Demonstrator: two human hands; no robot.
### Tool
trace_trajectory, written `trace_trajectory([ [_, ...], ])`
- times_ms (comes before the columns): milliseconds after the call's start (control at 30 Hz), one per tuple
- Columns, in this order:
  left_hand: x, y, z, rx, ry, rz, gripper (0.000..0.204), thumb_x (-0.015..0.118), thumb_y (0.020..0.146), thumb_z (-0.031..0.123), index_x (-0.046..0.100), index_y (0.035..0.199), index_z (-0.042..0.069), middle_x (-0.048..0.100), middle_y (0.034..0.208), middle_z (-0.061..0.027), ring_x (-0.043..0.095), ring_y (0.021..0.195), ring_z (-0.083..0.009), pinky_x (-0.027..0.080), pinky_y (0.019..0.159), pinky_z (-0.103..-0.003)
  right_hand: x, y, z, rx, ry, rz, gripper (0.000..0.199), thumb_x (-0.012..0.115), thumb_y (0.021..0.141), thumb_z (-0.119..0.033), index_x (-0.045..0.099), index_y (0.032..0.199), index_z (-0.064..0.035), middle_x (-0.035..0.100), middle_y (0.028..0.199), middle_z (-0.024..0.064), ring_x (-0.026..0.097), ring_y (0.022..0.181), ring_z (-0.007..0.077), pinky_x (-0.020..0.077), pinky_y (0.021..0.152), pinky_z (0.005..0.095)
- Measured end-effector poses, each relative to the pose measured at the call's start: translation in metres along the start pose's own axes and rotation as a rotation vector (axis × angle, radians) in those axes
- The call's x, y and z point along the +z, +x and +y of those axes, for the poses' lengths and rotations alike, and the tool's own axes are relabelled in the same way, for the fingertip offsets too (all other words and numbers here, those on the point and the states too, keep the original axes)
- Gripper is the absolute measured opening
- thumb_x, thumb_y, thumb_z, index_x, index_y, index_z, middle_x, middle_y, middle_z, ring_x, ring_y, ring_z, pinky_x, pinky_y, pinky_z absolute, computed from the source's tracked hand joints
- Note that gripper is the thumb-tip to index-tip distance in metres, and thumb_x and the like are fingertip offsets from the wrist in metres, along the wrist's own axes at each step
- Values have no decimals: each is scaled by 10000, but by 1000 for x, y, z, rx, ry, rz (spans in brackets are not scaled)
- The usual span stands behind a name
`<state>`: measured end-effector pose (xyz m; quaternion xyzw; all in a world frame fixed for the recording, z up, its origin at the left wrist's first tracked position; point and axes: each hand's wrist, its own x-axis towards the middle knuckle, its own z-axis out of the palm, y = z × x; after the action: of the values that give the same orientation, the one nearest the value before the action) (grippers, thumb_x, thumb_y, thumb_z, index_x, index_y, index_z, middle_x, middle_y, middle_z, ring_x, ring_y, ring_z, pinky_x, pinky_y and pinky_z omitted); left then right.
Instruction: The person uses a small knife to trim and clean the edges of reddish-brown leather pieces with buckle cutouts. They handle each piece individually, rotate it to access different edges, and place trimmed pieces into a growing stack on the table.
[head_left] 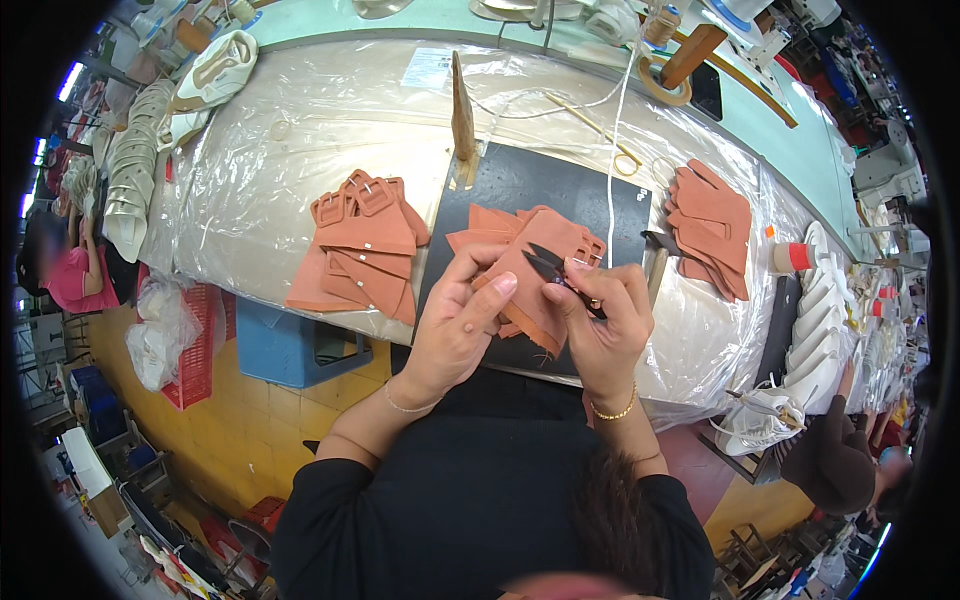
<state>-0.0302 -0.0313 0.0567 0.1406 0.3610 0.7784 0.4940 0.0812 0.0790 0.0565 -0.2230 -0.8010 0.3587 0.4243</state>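
Between my two hands is a terracotta-coloured leather piece point(522, 247), held over a black board point(572, 178). My left hand point(452, 325) pinches its left side, thumb on top. In my right hand point(612, 318) is a pair of small black thread snips point(545, 262), its pointed blades lying over the leather. A buckle-shaped end shows at the piece's upper right. More terracotta pieces point(462, 239) lie beneath it on the board. To the left, a fanned pile of similar pieces point(357, 262) has buckles at the top. Another fanned stack point(714, 222) sits to the right.
Clear plastic sheeting point(270, 140) covers the table. A pointed wooden piece point(462, 110) stands behind the board, and a white cord point(612, 130) hangs nearby. White shoes point(215, 75) line the left; white shoe parts point(815, 325) line the right. A blue stool point(280, 345) stands below.
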Motion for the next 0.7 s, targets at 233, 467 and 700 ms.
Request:
trace_trajectory([
  [233,-5,0,-3,15,-12,-19,267,499,996,135,453,1233,22,583,1150,-91,592,1042,-131,514,867,-298,-1,-1,-2,30,17,-7,220,800,723,-13,697,917,-3,564,788,39,561,691,114,444,594,230],
  [467,-6,0,-5,-12,-82,-3,267,500,994,127,455,1237,25,576,1168,-100,593,1050,-145,516,868,-309,-5,-1,-1,106,64,-15,195,804,724,-26,706,891,-9,551,776,28,489,649,87,382,567,210],
  [700,-3,2,-3,-15,-60,-31,281,517,982,107,452,1241,18,573,1178,-103,594,1062,-159,507,900,-317,-3,1,3,44,72,56,202,809,717,-29,706,889,-5,562,790,32,504,669,96,395,584,210],
])
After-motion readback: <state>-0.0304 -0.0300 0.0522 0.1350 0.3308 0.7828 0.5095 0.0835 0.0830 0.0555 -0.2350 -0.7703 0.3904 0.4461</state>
